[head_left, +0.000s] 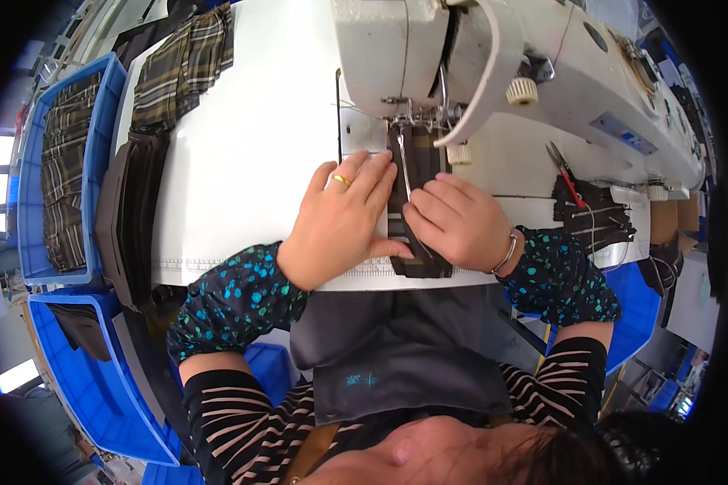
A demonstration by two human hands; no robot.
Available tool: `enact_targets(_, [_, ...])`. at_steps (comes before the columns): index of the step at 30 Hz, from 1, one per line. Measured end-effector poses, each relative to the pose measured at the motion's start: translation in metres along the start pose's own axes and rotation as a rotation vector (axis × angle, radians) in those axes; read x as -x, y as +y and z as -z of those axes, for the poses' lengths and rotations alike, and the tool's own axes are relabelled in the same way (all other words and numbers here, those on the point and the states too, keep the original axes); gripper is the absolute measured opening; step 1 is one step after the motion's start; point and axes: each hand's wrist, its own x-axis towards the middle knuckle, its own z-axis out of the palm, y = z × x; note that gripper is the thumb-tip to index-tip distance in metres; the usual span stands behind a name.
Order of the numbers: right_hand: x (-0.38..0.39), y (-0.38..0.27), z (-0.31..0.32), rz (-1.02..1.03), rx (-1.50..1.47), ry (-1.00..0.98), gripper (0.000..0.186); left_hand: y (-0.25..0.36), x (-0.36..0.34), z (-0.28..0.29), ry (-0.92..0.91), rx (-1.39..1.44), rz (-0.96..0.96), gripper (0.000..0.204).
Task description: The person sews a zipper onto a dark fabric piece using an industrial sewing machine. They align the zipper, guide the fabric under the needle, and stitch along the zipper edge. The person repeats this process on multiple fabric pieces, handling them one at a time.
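Observation:
A dark brown fabric piece with plaid bands (421, 178) lies under the presser foot (416, 117) of a white sewing machine (388, 56). My left hand (340, 214) rests flat on the table and the piece's left edge, fingers stretched toward the foot and thumb spread to the right. My right hand (459, 220) is closed on the fabric's right side. From its fingers a slim silver tool, like tweezers (404, 162), runs along the fabric toward the foot. The fingers hide the tool's lower end.
At the left stand a blue bin of plaid pieces (34, 234) and a stack of dark pieces (125, 218). Plaid fabric (182, 65) lies at the back left. Red-handled snips (570, 179) lie on dark scraps (594, 218) at right. A ruler strip (194, 265) follows the table's front edge.

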Motion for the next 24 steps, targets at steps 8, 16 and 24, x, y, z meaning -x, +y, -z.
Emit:
enact_targets(8, [0.027,-0.042,0.003,-0.017,-0.143,0.084,0.032,0.035,0.046,-0.011,0.132,0.185,0.054,0.066])
enact_targets(16, [0.05,-0.074,-0.004,-0.206,-0.236,0.11,0.036,0.044,0.053,-0.013,0.294,0.147,-0.115,0.043])
enact_targets(24, [0.058,-0.085,-0.011,-0.147,-0.032,0.124,0.029,0.053,0.061,-0.017,0.397,0.239,-0.014,0.032])
